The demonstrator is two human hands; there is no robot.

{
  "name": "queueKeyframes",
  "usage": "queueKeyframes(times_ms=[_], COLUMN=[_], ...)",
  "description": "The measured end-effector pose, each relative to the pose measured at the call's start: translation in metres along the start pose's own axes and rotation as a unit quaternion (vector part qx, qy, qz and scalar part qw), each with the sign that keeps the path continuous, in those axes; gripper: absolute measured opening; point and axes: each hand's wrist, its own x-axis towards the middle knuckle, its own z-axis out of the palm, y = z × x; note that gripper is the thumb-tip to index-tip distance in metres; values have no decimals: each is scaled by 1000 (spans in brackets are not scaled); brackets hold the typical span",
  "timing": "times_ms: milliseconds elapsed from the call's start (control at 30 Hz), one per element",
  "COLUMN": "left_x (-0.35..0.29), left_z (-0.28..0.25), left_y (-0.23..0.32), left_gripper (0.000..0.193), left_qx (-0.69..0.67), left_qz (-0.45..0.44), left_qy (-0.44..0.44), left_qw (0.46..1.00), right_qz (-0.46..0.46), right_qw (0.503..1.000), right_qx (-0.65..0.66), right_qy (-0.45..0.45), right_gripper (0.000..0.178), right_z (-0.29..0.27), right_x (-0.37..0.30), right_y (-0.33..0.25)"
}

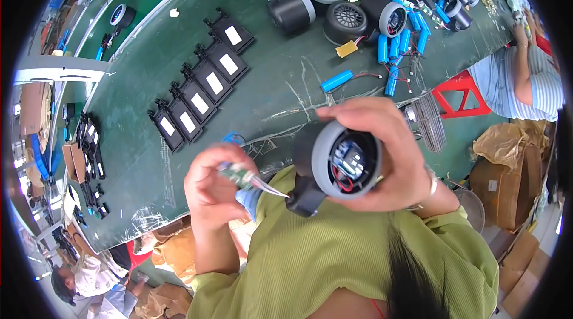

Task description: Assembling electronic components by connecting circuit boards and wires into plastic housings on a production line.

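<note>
My right hand [397, 152] grips a black round fan-like housing [303, 149] with a grey ring around its opening. The opening is turned up and shows a small board and red wires inside. A short black neck [305, 197] sticks out from the housing toward my left hand [206, 190]. Between that hand's thumb and fingers is a small green circuit board [237, 174], slightly blurred. Thin white and dark wires run from it into the neck. Just beyond my left hand lies something blue, partly hidden.
Several black flat covers with white labels [206, 83] lie in a row on the green table [262, 74]. Similar black housings [346, 20] crowd the far side, near blue battery cells [394, 47]. A small wire-guarded fan [427, 119], red stool [462, 95] and another person [525, 80] are at right.
</note>
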Motion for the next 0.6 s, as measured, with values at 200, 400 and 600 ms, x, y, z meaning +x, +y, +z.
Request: queueKeyframes(times_ms=[200,400,600], left_x=[-2,-9,-40], left_z=[26,43,18], left_y=[-8,-20,11], left_gripper=[34,53,28], left_qx=[574,26,35], left_qz=[152,18,-169], left_qy=[46,-86,-165], left_qw=[803,996,971], right_qz=[-128,-180,-198], right_qw=[989,969,972], right_qx=[-52,-65,-55], right_qy=[61,154,113], right_gripper=[62,54,54], right_z=[14,21,17], right_x=[9,14,29], right_y=[-22,-31,-21])
